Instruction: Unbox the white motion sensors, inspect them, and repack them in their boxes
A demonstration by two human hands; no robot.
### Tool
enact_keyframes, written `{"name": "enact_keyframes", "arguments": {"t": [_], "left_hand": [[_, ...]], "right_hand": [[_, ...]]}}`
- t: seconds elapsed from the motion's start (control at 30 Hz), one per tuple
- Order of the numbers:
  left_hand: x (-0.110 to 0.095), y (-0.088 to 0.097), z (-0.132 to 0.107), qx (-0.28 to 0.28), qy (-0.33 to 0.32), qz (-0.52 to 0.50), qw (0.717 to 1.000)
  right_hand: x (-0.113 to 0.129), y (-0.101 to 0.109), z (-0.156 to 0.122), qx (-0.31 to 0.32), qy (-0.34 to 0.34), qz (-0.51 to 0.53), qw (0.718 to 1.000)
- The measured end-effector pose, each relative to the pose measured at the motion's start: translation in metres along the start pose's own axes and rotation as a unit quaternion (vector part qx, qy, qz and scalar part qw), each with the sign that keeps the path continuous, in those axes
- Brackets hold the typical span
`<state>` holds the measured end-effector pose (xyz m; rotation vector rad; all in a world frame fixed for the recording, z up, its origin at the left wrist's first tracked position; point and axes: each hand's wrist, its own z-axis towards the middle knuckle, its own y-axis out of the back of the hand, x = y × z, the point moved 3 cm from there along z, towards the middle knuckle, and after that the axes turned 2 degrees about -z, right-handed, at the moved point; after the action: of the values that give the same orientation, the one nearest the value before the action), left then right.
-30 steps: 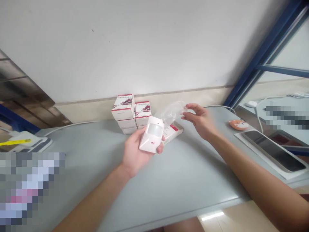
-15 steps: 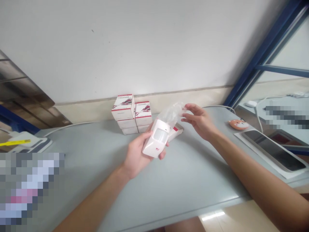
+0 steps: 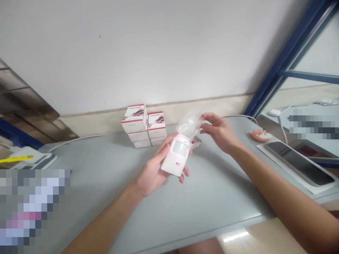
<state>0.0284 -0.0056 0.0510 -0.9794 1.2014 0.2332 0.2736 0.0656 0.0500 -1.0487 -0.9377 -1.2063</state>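
My left hand [image 3: 153, 171] is closed round a small white sensor unit [image 3: 178, 158] with a frosted window, holding it upright above the grey table [image 3: 201, 201]. The unit's top end sits in the mouth of a clear plastic bag [image 3: 188, 123]. My right hand [image 3: 218, 131] pinches the far end of that bag. Behind the unit lies an open red-and-white box [image 3: 195, 141], mostly hidden.
Stacked red-and-white boxes [image 3: 143, 124] stand against the wall. At the right lie a small orange toy [image 3: 260, 134], a phone [image 3: 300, 163] on white paper and a white cable. A device with a yellow strip [image 3: 25, 158] sits at the far left. A blue frame rises right.
My left hand has carried the sensor unit to the right and up toward the bag, and its top now enters the bag's mouth. My right hand has barely moved.
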Motion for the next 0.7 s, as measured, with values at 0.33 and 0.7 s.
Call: {"name": "enact_keyframes", "arguments": {"t": [0.33, 0.7], "left_hand": [[-0.0043, -0.0045, -0.0017, -0.043, -0.025, 0.014, 0.999], [-0.0019, 0.0002, 0.0005, -0.053, -0.008, 0.014, 0.998]], "right_hand": [[0.0056, 0.0004, -0.0002, -0.021, 0.029, -0.016, 0.999], [0.0064, -0.0024, -0.002, -0.015, 0.058, -0.066, 0.996]]}}
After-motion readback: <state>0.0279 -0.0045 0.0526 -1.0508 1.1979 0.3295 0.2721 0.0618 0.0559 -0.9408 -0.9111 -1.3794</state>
